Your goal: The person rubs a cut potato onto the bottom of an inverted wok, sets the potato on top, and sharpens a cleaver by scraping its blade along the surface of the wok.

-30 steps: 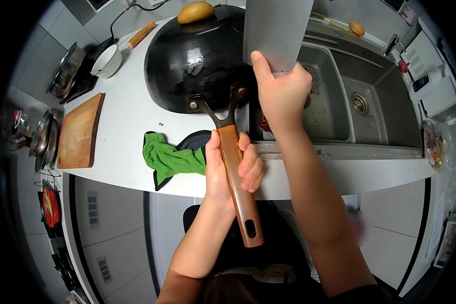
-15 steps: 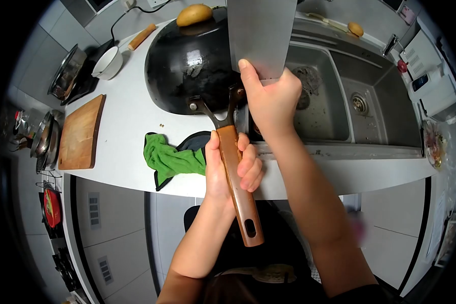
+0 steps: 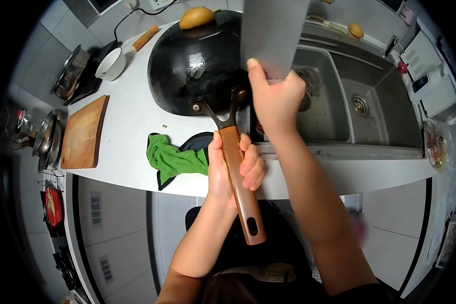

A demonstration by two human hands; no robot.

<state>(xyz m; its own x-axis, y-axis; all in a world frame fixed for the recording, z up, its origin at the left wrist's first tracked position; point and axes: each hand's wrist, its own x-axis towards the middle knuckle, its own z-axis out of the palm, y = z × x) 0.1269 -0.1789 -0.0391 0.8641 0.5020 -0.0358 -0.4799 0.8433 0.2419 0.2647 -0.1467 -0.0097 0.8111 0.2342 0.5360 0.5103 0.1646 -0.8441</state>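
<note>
My left hand [image 3: 235,164] is wrapped around the brown handle [image 3: 242,190] of a black wok [image 3: 190,71]. The wok rests on the counter and appears turned bottom up. My right hand [image 3: 277,99] grips a cleaver, its thumb along the broad grey blade [image 3: 273,38]; the cleaver's handle is hidden in the fist. The blade is raised over the wok's right side and points away from me. A potato [image 3: 196,17] lies at the wok's far side. Left of my left hand, a green cloth [image 3: 177,157] with dark edging lies crumpled.
On the right is a double sink [image 3: 342,96], with another potato [image 3: 356,30] behind it. A wooden cutting board [image 3: 86,133], a white bowl [image 3: 111,64], a rolling-pin-like wooden piece [image 3: 145,38] and a glass-lidded pot [image 3: 68,73] are on the left.
The cleaver and my right hand have shifted slightly right relative to the wok. The whole view has moved a little; my left hand keeps its hold on the wok handle.
</note>
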